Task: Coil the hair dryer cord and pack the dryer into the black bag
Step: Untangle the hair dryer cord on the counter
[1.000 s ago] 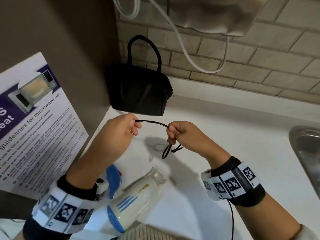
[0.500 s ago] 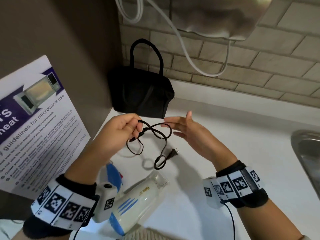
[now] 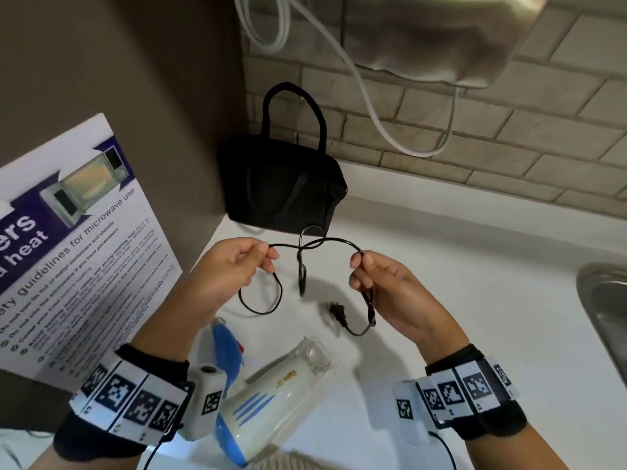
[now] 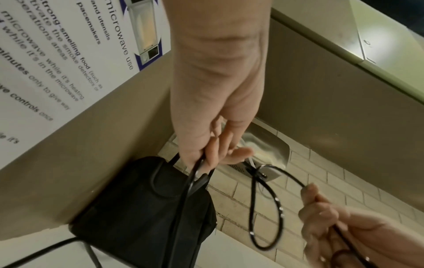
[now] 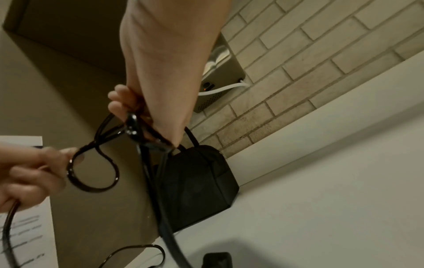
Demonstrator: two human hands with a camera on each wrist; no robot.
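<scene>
A white and blue hair dryer (image 3: 271, 395) lies on the white counter (image 3: 441, 273) between my wrists. Its thin black cord (image 3: 315, 244) stretches in the air between both hands, twisted into a small loop in the middle (image 4: 266, 214). My left hand (image 3: 237, 266) pinches one end of that stretch, with a loop hanging below it. My right hand (image 3: 376, 283) pinches the other end, and the plug (image 3: 337, 313) dangles beneath it. The black bag (image 3: 281, 191) stands in the back corner, handles up (image 5: 201, 181), behind the hands.
A brown cabinet side (image 3: 118, 79) with a microwave-use poster (image 3: 68, 249) stands to the left. Behind is a brick wall with a metal unit (image 3: 441, 32) and a white cable (image 3: 373, 113) hanging down. A steel sink edge (image 3: 607, 300) lies at the right.
My right hand, open half a second ago, now pinches the cord. The hands have drawn apart, stretching the cord into an arc with a twisted loop at its middle.
</scene>
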